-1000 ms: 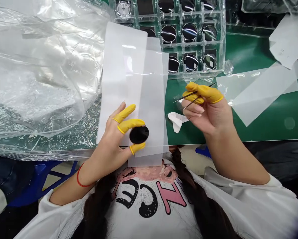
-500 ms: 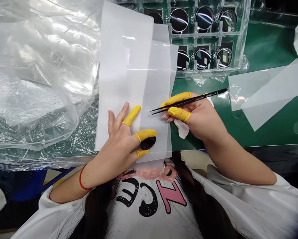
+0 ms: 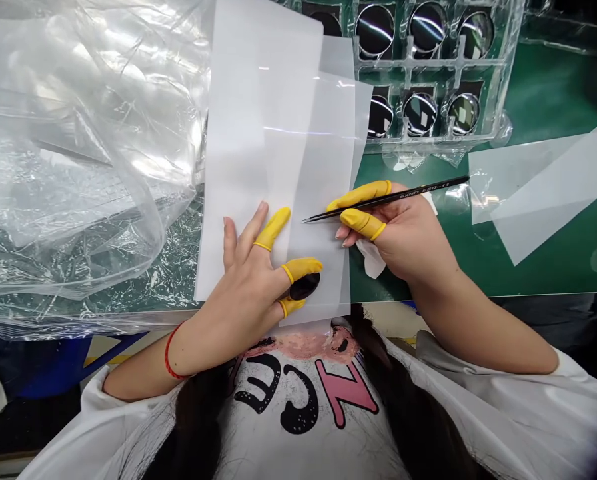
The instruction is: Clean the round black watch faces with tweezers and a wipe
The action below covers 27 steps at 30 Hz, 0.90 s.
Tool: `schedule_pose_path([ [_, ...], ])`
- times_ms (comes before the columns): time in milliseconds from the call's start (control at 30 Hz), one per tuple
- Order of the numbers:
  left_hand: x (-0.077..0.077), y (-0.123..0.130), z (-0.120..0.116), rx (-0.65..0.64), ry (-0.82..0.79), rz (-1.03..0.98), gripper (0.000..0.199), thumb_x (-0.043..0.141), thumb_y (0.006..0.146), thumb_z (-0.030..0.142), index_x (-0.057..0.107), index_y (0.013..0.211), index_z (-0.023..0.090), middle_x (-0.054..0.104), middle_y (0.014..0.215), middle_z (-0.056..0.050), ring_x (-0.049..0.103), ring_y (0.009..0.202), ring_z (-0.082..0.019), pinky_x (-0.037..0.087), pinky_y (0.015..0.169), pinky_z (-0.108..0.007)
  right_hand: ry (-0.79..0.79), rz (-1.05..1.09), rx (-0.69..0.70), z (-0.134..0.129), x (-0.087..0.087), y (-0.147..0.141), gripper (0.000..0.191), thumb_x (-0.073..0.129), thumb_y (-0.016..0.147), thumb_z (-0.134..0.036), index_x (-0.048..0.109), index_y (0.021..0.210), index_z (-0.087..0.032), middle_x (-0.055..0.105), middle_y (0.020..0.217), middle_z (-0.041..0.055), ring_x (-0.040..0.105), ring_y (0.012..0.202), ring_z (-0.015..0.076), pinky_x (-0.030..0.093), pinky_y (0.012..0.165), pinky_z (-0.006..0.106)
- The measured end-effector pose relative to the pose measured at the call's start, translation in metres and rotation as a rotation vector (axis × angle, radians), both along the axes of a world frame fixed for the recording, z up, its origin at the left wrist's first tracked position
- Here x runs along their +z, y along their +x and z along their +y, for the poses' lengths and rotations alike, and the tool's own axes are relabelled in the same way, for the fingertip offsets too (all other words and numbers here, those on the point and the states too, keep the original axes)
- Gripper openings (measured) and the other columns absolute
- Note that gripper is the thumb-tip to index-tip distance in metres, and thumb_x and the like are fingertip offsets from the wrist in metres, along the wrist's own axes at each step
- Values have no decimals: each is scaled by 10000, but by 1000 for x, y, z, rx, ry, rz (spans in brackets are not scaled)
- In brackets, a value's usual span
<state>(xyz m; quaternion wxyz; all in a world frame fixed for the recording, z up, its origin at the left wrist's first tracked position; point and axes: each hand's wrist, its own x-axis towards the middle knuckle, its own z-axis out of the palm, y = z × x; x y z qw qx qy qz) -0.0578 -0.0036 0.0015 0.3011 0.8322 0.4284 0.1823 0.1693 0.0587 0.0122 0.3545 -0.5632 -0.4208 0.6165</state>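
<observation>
the left hand (image 3: 243,280) lies spread on a stack of translucent sheets (image 3: 278,133), with yellow cots (image 3: 301,269) on the thumb, index and middle fingers. the thumb and index pinch a dark round lens (image 3: 304,287) at the lower edge of the stack; whether it lies above or below the top sheet is hard to tell. a red string (image 3: 171,350) circles that wrist. the right hand (image 3: 403,233) is curled, pinching black tweezers (image 3: 388,199) between two cotted fingers, the closed tips over the sheets, near the lens but apart from it. a white wipe (image 3: 372,259) sits just under that hand on a green mat (image 3: 553,93). beyond the stack is a clear tray (image 3: 431,70) of lenses in separate compartments, with crumpled plastic film (image 3: 78,133) to the left and loose sheets (image 3: 543,187) to the right
</observation>
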Motion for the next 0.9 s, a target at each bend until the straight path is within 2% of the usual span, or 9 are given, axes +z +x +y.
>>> schedule_pose_path([
  [167, 1, 0, 0, -2, -9, 1, 338, 678, 911, 231, 583, 1224, 313, 241, 1618, -103, 30, 1578, -440, -26, 1177, -788, -3, -17, 10, 1, 1, -3, 460, 925, 631, -509, 677, 842, -184, 695, 733, 3, 651, 560, 108, 569, 473, 224],
  [500, 3, 0, 3, -5, -35, 34, 376, 716, 872, 207, 592, 1209, 320, 203, 1646, -90, 21, 1571, -466, -16, 1149, -813, 82, -35, -23, -2, 1, -4, 370, 928, 641, -458, 698, 804, -219, 672, 692, -27, 528, 460, 70, 482, 408, 223],
  [667, 0, -3, 4, -10, -43, 7, 378, 702, 882, 216, 587, 1227, 317, 229, 1623, -108, 13, 1569, -472, -29, 1153, -806, 153, -67, -17, -16, 11, 4, 312, 873, 725, -474, 732, 805, -208, 656, 706, -8, 506, 494, 80, 453, 432, 247],
  [767, -1, -6, 5, -27, -47, 8, 366, 706, 879, 219, 599, 1217, 308, 231, 1614, -107, 8, 1566, -482, -53, 1163, -797, 213, -65, -73, -26, 18, 16, 237, 872, 744, -420, 758, 820, -227, 637, 685, -22, 512, 526, 84, 456, 472, 248],
  [900, 0, -6, 6, -4, -62, -30, 379, 703, 884, 239, 565, 1231, 304, 335, 1575, -95, 79, 1582, -412, -49, 1196, -765, 286, -66, -171, -41, 34, 30, 180, 873, 753, -366, 738, 709, -255, 663, 749, -10, 570, 626, 112, 502, 557, 279],
])
